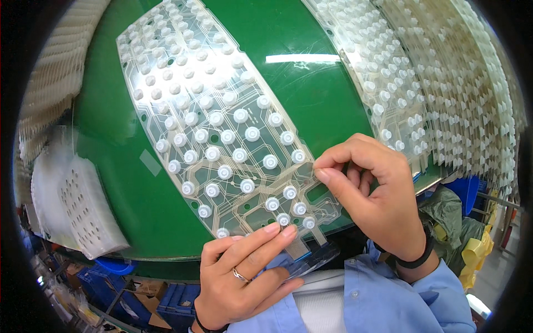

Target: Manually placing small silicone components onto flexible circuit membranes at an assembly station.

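A clear keyboard membrane with printed traces and rows of white rubber domes lies slantwise across the green tabletop. Its near end, with flat ribbon tails, reaches the table's front edge. My left hand rests there with fingers stretched out, the fingertips touching the membrane beside the lowest domes. A ring is on one finger. At the membrane's right edge, my right hand is closed in a pinch, thumb and forefinger together on the edge. Whether a small separate piece sits between those fingertips is too fine to make out.
Tall stacks of domed membranes stand along the right side. More layered sheets are piled at the far left. A stack of clear sheets lies at the left edge of the green table. Blue crates sit below the table.
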A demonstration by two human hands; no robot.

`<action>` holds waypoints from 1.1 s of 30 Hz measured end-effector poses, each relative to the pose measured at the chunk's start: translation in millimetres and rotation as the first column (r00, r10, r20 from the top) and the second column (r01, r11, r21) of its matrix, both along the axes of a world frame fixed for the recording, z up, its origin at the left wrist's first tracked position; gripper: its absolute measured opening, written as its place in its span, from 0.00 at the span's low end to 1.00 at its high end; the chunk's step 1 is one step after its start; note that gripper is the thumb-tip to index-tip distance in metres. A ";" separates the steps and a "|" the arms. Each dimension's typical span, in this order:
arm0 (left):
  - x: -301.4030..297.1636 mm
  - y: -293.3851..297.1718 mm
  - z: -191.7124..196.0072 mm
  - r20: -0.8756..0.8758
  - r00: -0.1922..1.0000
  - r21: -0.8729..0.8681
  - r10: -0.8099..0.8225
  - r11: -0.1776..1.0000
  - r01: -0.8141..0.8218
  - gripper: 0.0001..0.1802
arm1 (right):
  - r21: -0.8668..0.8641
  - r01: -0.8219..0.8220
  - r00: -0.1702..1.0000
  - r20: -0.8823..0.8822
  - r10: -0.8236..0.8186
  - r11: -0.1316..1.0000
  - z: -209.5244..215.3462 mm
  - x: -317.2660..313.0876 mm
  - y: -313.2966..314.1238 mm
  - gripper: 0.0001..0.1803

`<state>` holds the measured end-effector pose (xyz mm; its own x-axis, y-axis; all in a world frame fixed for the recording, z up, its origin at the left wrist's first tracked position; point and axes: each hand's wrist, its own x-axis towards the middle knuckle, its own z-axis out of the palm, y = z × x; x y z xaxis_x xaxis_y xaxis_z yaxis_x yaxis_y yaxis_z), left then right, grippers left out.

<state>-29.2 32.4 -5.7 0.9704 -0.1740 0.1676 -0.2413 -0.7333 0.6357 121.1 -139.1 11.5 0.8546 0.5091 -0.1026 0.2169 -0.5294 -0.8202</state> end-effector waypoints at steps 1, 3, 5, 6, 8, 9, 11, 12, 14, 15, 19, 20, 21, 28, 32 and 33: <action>0.0 0.0 0.1 -0.001 1.000 -0.001 0.000 1.000 0.000 0.15 | -0.003 0.002 1.000 0.006 -0.002 1.000 0.0 -0.4 0.4 0.03; -0.1 -0.1 0.5 -0.002 1.000 -0.003 0.001 1.000 -0.001 0.15 | -0.005 0.004 1.000 0.022 -0.004 1.000 -0.3 -1.4 1.5 0.03; -0.6 -0.4 0.2 -0.005 1.000 -0.008 0.003 1.000 -0.003 0.15 | -0.004 0.004 0.999 0.042 -0.004 1.000 -1.0 -2.6 2.9 0.02; -0.9 -0.5 0.3 -0.007 1.000 -0.011 0.005 1.000 -0.005 0.15 | -0.002 0.007 0.999 0.053 -0.007 1.000 -1.4 -3.1 3.7 0.02; -1.4 -0.9 0.5 -0.007 1.000 -0.009 0.008 1.000 -0.009 0.15 | 0.003 0.011 0.997 0.074 -0.011 1.000 -2.6 -4.2 4.3 0.02; -1.8 -1.0 0.9 -0.007 1.000 -0.007 0.009 1.000 -0.009 0.15 | 0.000 -0.002 0.996 0.093 0.002 1.000 -3.3 -4.6 3.8 0.03; -1.5 -1.6 -0.4 0.008 1.000 -0.005 0.010 1.000 -0.010 0.15 | -0.005 -0.027 0.991 0.132 0.027 1.000 -6.0 -4.8 1.7 0.04; -1.7 -1.1 -0.5 0.016 1.000 -0.002 0.013 1.000 -0.013 0.15 | -0.029 -0.044 0.980 0.192 0.049 0.999 -7.5 -6.0 2.5 0.05; -0.5 -0.9 -1.8 0.019 1.000 -0.034 0.025 0.999 -0.024 0.15 | -0.082 -0.071 0.947 0.309 0.093 0.994 -10.2 -9.0 3.4 0.07; 0.2 -1.5 -1.4 0.027 0.999 -0.047 0.028 0.999 -0.027 0.15 | -0.005 -0.009 0.971 0.239 0.010 1.000 -9.4 -10.7 1.7 0.09; -14.5 -0.6 6.6 0.102 0.976 -0.201 0.194 0.965 -0.171 0.14 | 0.203 0.011 0.993 -0.114 0.013 0.979 14.6 -25.3 -16.1 0.14; -18.6 -0.5 8.7 0.110 0.965 -0.208 0.236 0.955 -0.210 0.13 | 0.230 -0.135 0.984 -0.087 0.158 0.964 22.1 -28.2 -27.8 0.14; -19.0 -2.9 9.7 0.087 0.956 -0.257 0.281 0.933 -0.252 0.13 | 0.249 -0.269 0.955 -0.055 0.290 0.931 26.6 -30.3 -38.2 0.15; -19.6 -20.5 15.6 0.036 0.934 -0.304 0.355 0.895 -0.328 0.11 | 0.276 -0.163 0.965 -0.156 0.211 0.947 26.2 -64.3 -60.5 0.17; -20.8 -28.3 16.8 0.056 0.917 -0.246 0.396 0.895 -0.371 0.11 | 0.289 -0.131 0.988 -0.042 0.149 0.948 19.4 -74.1 -65.6 0.16; -20.6 -30.1 17.0 0.052 0.912 -0.240 0.406 0.892 -0.383 0.11 | 0.275 -0.198 0.978 0.123 0.170 0.941 13.0 -70.3 -64.0 0.16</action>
